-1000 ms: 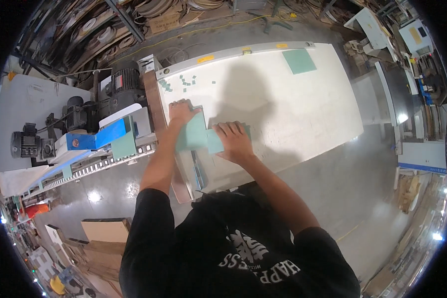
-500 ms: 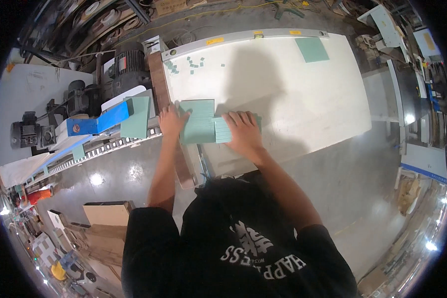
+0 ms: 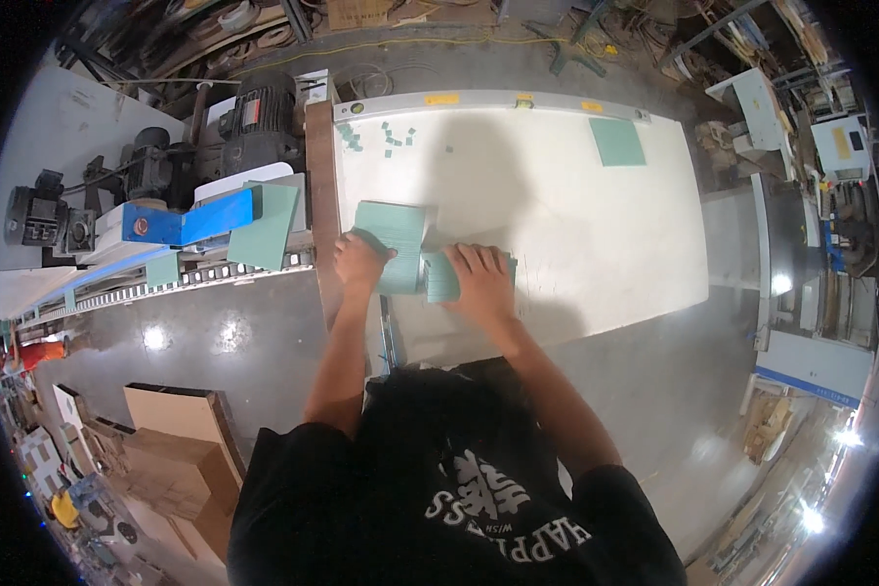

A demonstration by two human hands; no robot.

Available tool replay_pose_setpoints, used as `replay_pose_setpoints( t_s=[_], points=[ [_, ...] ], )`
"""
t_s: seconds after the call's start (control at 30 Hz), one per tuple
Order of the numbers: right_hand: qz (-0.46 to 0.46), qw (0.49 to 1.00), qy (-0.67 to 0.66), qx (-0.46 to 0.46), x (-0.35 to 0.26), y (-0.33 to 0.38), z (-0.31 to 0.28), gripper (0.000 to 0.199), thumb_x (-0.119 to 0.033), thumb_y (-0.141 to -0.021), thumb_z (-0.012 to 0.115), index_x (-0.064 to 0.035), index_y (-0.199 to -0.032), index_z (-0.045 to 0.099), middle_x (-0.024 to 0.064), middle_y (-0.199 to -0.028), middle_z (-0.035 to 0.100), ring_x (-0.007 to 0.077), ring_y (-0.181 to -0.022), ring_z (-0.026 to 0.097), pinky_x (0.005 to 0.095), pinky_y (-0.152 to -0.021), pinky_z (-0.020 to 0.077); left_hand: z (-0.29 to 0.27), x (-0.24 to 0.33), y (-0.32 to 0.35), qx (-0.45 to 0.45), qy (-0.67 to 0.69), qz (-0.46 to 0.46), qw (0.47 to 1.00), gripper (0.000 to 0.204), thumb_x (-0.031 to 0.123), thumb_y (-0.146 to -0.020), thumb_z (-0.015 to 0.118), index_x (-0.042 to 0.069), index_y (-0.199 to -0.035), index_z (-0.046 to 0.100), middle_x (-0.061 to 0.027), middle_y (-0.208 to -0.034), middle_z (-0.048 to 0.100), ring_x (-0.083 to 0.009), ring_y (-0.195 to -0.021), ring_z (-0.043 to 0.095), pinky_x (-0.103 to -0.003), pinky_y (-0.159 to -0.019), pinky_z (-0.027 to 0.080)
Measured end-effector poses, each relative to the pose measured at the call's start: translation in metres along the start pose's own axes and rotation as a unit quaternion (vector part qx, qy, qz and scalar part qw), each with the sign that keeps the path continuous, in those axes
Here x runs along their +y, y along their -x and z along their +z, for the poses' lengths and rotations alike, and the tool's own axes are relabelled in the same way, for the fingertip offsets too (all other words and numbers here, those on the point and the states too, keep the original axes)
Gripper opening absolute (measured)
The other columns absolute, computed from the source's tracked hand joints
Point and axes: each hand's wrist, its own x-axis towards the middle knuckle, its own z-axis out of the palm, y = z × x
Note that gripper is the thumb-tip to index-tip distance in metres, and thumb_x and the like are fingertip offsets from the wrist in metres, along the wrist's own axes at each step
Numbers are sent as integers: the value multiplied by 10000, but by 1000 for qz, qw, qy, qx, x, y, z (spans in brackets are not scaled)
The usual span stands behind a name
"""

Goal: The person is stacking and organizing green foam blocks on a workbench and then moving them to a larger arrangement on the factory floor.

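Note:
A larger green sheet [image 3: 389, 223] with fine parallel lines lies near the left end of the white table. My left hand [image 3: 359, 262] is closed on its left edge, thumb over the top face and fingers partly hidden. Right beside it is a smaller lined green sheet [image 3: 441, 281]. My right hand [image 3: 481, 278] lies across that piece with fingers bent over its far edge, its thumb side hidden. The two sheets sit almost edge to edge.
Small green squares [image 3: 393, 137] and a long metal level [image 3: 498, 102] lie along the white table's [image 3: 606, 234] far side. Another green sheet [image 3: 617, 143] is at far right. Left stands a machine with motors [image 3: 259, 122] and a blue bracket [image 3: 215, 217]. Cardboard boxes [image 3: 176, 459] rest on the floor.
My left hand has shifted from beside the larger sheet's left edge onto it, thumb now over the face. My right hand stays on the smaller sheet. The whole view has tilted slightly.

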Motion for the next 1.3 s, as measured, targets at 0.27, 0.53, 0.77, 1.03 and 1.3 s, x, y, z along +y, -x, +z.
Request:
replay_pose_setpoints(
  t_s=[0.27,0.53,0.77,1.03,1.3],
  points=[
    [23,1000,5,-6,0,-1,-4,870,-430,-692,879,-125,-1403,481,34,-1291,531,236,-1244,487,447,-1158,305,-16,0,-28,-58,109,19,992,832,552,-743,840,11,-1313,563,-182,-1184,675,-377,-1181,632,-445,-997,512],
    [35,999,0,-32,0,-2,-11,866,-426,-725,861,-117,-1426,458,52,-1357,503,251,-1305,462,451,-1202,277,-24,-11,-62,-179,440,80,877,318,288,-893,824,65,-887,598,-13,-798,595,-120,-754,548,-284,-684,456],
    [26,999,-39,19,4,-4,-3,1067,-427,-704,881,-137,-1569,326,156,-1643,241,339,-1524,258,495,-1267,212,-56,49,-34,-123,604,190,765,221,202,-1018,672,86,-1202,638,77,-808,546,-44,-689,432,-235,-616,375],
    [45,998,-44,15,24,1,-28,1188,-397,-644,907,-168,-1617,264,135,-1683,174,395,-1556,145,574,-1268,158,63,25,-27,-317,574,257,709,581,459,-1097,387,53,-1506,456,-81,-1451,530,-189,-1358,421,-344,-1175,262],
    [136,975,-168,-46,66,14,-43,1241,-310,-585,948,-78,-1594,265,176,-1663,216,416,-1524,228,480,-1233,306,46,24,27,-277,580,274,715,910,704,-1033,216,-31,-1557,327,-198,-1612,340,-304,-1540,210,-429,-1261,119]
  ],
)
